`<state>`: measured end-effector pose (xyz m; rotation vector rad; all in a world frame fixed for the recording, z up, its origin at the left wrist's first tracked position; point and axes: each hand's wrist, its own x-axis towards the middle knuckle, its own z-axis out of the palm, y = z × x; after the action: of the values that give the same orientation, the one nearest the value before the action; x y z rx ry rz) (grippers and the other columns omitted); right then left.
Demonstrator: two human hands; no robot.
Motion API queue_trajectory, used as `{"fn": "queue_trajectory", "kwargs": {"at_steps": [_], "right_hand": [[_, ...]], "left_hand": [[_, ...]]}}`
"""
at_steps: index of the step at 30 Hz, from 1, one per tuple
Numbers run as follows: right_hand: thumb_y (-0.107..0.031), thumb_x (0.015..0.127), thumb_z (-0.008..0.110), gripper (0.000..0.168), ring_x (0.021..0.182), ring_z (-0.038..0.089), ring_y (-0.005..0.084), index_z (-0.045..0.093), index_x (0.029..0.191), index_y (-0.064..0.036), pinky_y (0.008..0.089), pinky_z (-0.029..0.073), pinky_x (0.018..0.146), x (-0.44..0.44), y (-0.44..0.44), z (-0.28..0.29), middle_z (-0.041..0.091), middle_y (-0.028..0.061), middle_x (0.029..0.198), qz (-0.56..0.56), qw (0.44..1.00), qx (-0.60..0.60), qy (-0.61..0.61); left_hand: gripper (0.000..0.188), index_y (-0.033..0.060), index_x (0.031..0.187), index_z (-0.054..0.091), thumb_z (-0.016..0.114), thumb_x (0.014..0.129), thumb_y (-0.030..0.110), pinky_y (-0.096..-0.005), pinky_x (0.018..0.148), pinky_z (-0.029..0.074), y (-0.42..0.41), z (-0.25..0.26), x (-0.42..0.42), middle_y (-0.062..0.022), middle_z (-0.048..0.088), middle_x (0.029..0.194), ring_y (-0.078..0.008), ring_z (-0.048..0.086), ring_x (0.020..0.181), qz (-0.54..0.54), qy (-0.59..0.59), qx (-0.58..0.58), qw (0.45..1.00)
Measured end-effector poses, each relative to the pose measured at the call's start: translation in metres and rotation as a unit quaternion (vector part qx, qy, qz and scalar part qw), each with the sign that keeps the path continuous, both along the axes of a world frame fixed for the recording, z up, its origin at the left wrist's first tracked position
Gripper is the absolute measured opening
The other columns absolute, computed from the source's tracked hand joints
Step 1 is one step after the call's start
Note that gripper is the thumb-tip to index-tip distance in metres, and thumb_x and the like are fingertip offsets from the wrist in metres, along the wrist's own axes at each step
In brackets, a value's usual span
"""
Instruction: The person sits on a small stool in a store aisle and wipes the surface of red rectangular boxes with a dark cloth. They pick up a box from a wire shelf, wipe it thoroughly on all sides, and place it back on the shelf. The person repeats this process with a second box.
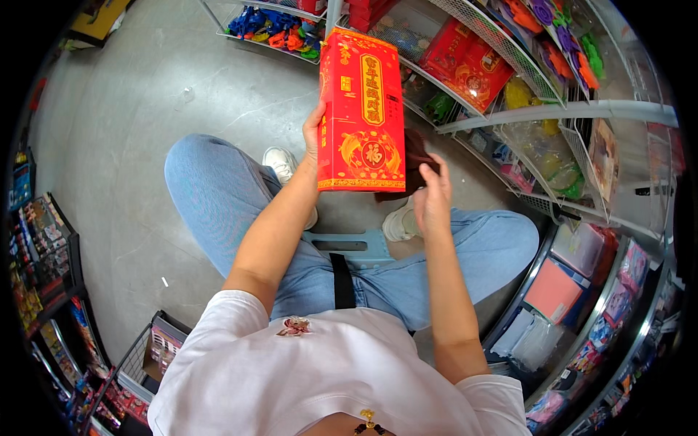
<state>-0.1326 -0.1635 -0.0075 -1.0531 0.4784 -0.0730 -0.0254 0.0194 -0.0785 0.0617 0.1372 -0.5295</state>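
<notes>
A long red cardboard box (349, 109) with gold print and fish designs is held up over the floor between my knees. My left hand (313, 128) grips its left side, with the fingers partly hidden behind it. To the right of the box, my right hand (434, 188) holds a dark brown cloth (417, 158) between thumb and fingers; part of the cloth is behind the box. Beneath me is a light blue plastic stool (376, 245).
Wire shelves (529, 111) with red packages (471, 65) and colourful plastic toys (278, 27) stand ahead and to the right. Stacked folders (553, 289) lie on a lower right shelf. A wire basket (122, 354) and further racks (76, 256) are at left.
</notes>
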Motion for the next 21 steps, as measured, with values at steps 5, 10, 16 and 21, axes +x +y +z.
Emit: {"fn": "queue_trajectory", "kwargs": {"at_steps": [5,10,16,21], "right_hand": [[-0.011,0.081,0.058,0.028,0.107,0.05,0.0222,0.053,0.108,-0.004,0.0321,0.038,0.091,-0.007,-0.002,0.037,0.051,0.0148,0.118,0.061,0.924,-0.344,-0.154],[-0.026,0.076,0.063,0.041,0.118,0.041,0.0347,0.057,0.115,-0.014,0.0448,0.029,0.097,-0.012,0.033,0.059,0.043,0.0166,0.13,0.296,0.732,-0.558,-0.255],[-0.027,0.079,0.061,0.047,0.122,0.039,0.0285,0.053,0.124,-0.019,0.0442,0.024,0.097,0.034,0.035,0.041,0.041,0.0124,0.135,0.262,0.651,-0.679,-0.217],[-0.035,0.085,0.054,0.044,0.123,0.04,0.0298,0.05,0.126,-0.022,0.0434,0.027,0.098,0.106,0.0,0.043,0.042,0.0137,0.134,0.206,0.655,-0.709,-0.163]], "left_hand": [[0.054,-0.0017,0.122,0.043,0.054,0.084,0.035,-0.045,0.083,0.05,0.006,0.003,0.003,-0.0207,0.058,0.111,-0.032,0.061,0.094,-0.01,0.003,0.012,1.0],[0.057,-0.0023,0.125,0.041,0.053,0.083,0.034,-0.0449,0.089,0.047,-0.004,-0.002,0.001,-0.0225,0.056,0.114,-0.0343,0.058,0.099,-0.019,0.021,0.041,0.999],[0.057,0.0021,0.129,0.039,0.049,0.084,0.035,-0.046,0.094,0.042,-0.012,0.017,-0.021,-0.02,0.052,0.121,-0.0331,0.053,0.107,-0.078,-0.028,-0.033,0.996],[0.059,0.0027,0.131,0.038,0.046,0.085,0.039,-0.0481,0.095,0.041,-0.019,0.007,-0.029,-0.0197,0.051,0.123,-0.0341,0.052,0.11,-0.104,-0.033,-0.004,0.994]]}}
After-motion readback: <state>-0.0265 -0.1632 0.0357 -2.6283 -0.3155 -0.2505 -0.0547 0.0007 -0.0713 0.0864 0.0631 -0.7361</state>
